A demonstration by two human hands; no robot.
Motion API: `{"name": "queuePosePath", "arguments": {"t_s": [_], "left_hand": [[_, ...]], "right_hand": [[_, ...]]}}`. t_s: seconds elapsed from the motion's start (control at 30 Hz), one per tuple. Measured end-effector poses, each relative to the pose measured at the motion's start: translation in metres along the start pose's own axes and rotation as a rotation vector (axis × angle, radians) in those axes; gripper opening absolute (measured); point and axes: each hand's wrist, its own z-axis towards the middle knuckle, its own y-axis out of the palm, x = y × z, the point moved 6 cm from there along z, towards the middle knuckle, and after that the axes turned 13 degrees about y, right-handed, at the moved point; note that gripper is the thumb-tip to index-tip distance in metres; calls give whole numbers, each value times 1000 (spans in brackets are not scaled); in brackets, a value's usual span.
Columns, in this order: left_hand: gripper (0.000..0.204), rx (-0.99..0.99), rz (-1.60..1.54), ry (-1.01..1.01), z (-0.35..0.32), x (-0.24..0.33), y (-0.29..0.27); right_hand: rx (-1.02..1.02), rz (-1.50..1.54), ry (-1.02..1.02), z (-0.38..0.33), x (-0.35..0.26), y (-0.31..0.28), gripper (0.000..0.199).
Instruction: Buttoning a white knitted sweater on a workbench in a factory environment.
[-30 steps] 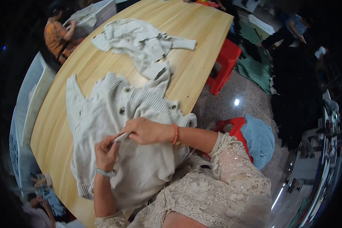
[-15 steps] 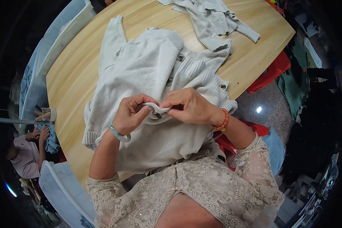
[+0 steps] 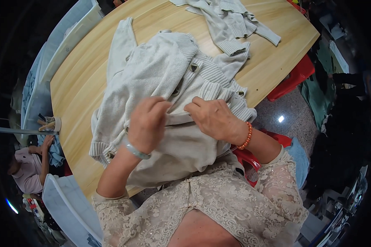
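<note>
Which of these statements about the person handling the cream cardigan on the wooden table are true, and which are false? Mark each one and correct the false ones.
1. Both hands grip the cream cardigan. True: the left hand and the right hand pinch its fabric.
2. The right wrist wears an orange bead bracelet. True.
3. The cardigan hangs on a hanger. False: it lies on the wooden table.
4. The table holds only one garment. False: a second pale knit garment lies at the far end.
5. The cardigan has dark buttons. True.
</note>
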Motion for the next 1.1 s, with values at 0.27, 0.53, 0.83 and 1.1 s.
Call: {"name": "queuePosePath", "arguments": {"t_s": [0.27, 0.53, 0.83, 1.1], "left_hand": [[13, -167, -19, -173, 22, -47, 49], [17, -157, -730, -691, 17, -61, 62], [23, -16, -1048, -663, 6, -53, 65], [38, 81, -1020, -485, -14, -46, 65]], "right_hand": [[85, 79, 12, -2, 4, -2, 13], [114, 197, 13, 7, 5, 4, 22], [183, 295, 76, -1, 7, -11, 42], [116, 424, 103, 9, 17, 0, 37]]}}
